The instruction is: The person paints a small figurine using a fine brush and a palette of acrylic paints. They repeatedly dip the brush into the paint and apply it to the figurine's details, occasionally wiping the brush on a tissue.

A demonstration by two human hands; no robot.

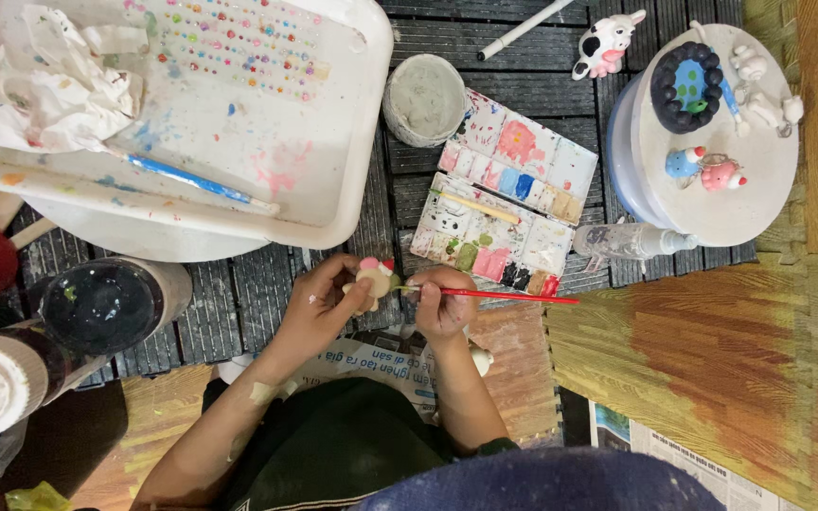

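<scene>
Two hands meet at the lower centre of the frame over a dark slatted bench (pixel 239 293): the left hand (pixel 319 308) is wrapped around a small pale figurine (pixel 376 277) with pink and red spots on top, while the right hand (pixel 442 303) pinches a thin red paintbrush (pixel 504 296) whose tip rests against the figurine. The brush handle runs out to the right, just below an open paint palette (pixel 513 194) with wells of pink, blue, green and black.

A second, pale-handled brush (pixel 480 207) lies across the palette. Just above it, near the top centre, stands a round cup of cloudy grey water (pixel 425 97). A large white tray (pixel 333 142) fills the upper left, spattered with paint and carrying crumpled tissue (pixel 54 80), a sheet of stick-on gems (pixel 239 38) and a blue-handled brush (pixel 191 180).

At the upper right, a round white stand (pixel 740 199) holds several small figures, some painted, beside a dark ring-shaped piece with a blue centre (pixel 685 87). A black-and-white cow figurine (pixel 608 43) sits to its left, and a small clear bottle (pixel 627 240) lies on its side below the stand. Dark jars (pixel 106 305) stand at the left edge. Newspaper (pixel 385 364) lies under the person's forearms.
</scene>
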